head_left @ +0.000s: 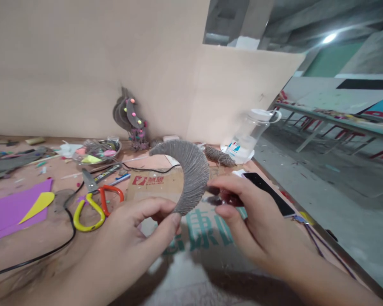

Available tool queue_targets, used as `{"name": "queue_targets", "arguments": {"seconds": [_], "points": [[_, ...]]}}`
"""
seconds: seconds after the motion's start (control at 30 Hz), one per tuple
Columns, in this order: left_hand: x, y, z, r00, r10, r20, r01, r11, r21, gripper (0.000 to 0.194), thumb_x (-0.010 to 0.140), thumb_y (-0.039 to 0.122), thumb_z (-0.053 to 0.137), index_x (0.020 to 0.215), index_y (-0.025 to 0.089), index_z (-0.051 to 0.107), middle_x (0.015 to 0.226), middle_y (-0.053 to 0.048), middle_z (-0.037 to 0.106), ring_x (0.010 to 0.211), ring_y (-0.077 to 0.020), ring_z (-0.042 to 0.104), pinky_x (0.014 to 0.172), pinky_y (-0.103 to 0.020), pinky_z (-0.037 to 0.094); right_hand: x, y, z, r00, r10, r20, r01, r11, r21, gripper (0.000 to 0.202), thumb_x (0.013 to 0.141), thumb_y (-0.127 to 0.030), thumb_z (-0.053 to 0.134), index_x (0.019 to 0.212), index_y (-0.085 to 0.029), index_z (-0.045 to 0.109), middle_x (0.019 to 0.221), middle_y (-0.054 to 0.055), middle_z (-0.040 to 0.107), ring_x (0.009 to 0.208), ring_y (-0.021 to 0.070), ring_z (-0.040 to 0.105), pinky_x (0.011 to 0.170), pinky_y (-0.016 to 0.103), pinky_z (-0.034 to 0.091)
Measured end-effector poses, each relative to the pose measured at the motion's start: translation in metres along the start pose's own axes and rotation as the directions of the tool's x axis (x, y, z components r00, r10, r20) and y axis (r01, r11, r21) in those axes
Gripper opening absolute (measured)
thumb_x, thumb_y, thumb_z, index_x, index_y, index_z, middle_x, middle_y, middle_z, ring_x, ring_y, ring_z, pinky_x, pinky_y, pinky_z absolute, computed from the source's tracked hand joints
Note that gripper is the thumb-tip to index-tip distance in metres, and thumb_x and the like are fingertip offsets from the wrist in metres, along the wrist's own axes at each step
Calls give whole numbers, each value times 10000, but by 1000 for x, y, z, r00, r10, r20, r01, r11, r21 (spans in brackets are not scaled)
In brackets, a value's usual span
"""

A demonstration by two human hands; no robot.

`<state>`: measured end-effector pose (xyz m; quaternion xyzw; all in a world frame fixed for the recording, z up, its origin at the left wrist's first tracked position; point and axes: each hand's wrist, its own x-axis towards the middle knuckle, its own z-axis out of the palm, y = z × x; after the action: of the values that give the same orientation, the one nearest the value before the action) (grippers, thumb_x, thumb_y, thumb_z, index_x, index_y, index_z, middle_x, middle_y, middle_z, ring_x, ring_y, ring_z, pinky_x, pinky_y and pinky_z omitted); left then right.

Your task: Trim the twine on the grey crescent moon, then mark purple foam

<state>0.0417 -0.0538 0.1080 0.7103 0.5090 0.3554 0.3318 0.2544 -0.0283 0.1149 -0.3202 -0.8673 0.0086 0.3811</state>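
Note:
A grey crescent wrapped in yarn [194, 174] stands up in front of me, its lower tip pinched between the thumb and fingers of my left hand [147, 238]. To its right is my right hand [252, 221], with thumb and forefinger apart and the forefinger's tip close to the crescent's outer edge. Whether that fingertip touches the edge, I cannot tell. Its other fingers curl behind, partly hidden. Below both hands lies a cardboard sheet [199, 263] with green printed characters.
Scissors [97, 199], purple sheets [15, 208] and a bowl of scraps [98, 153] are at left. A decorated crescent piece [132, 114] leans on the back panel. Grey yarn [220, 156], a clear bottle [247, 134] and a phone [270, 193] are at right, near the table edge.

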Motion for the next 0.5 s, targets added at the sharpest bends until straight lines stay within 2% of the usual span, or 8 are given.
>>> {"name": "queue_targets", "arguments": {"seconds": [0.1, 0.17, 0.27, 0.5], "points": [[-1, 1, 0, 999, 52, -6, -52, 997, 56, 166, 829, 230, 533, 755, 258, 679, 674, 79, 693, 625, -86, 641, 549, -132, 468, -2, -4, 3, 988, -150, 47, 154, 980, -122, 205, 912, -185, 481, 1111, -133, 488, 812, 44, 610, 686, 148, 518, 601, 268, 409], [-2, 0, 0, 997, 73, -17, -71, 995, 76, 164, 827, 222, 533, 761, 261, 678, 678, 83, 692, 614, -83, 631, 552, -130, 470, -3, -4, 6, 977, -207, 48, 212, 964, -160, 194, 915, -177, 478, 1103, -131, 487, 786, 43, 620, 656, 151, 512, 581, 273, 401], [-5, 1, 0, 996, 88, -32, -85, 993, 77, 165, 828, 220, 530, 739, 259, 664, 640, 85, 675, 605, -90, 628, 507, -134, 454, -4, -1, 10, 974, -224, 28, 225, 956, -186, 191, 908, -173, 487, 1093, -124, 491, 795, 52, 634, 668, 161, 521, 594, 282, 408], [-5, 3, 0, 995, 96, -11, -95, 993, 71, 179, 845, 219, 510, 720, 240, 636, 612, 69, 651, 581, -105, 616, 520, -166, 455, -4, 1, 11, 973, -231, 9, 228, 955, -191, 141, 907, -186, 489, 1040, -140, 503, 754, 39, 622, 628, 153, 491, 573, 276, 380]]}}
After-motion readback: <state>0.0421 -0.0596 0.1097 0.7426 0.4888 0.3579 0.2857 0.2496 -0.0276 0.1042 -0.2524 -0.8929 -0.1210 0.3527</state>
